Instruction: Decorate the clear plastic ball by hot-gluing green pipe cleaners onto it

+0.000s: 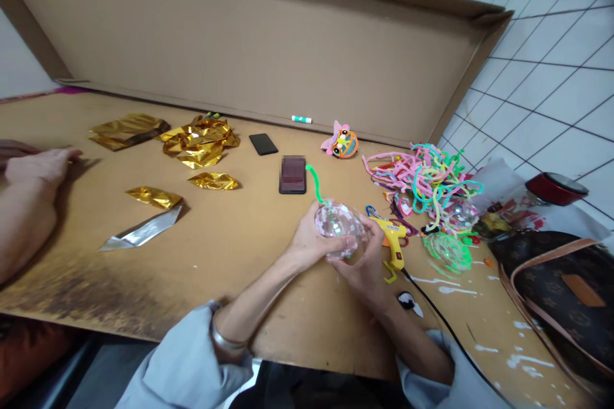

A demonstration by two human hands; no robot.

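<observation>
A clear round ball [338,221] speckled with pale pink and white bits is held up over the table between both hands. My left hand [311,239] grips its left and lower side, thumb across the front. Fingers of my right hand [367,262] are closed on its right side. A bright green fuzzy stem [314,182] rises at the ball's upper left, beside a phone [292,176]. Just right of my right hand lies a yellow glue gun [395,246] with a black cord.
Tangled coloured stems [422,179], a green-patterned ball [448,252] and a brown bag [566,294] are at the right. Gold foil [201,140], a second phone [263,144] and a decorated ball [343,142] lie farther back. Another person's hand [38,169] rests at the left.
</observation>
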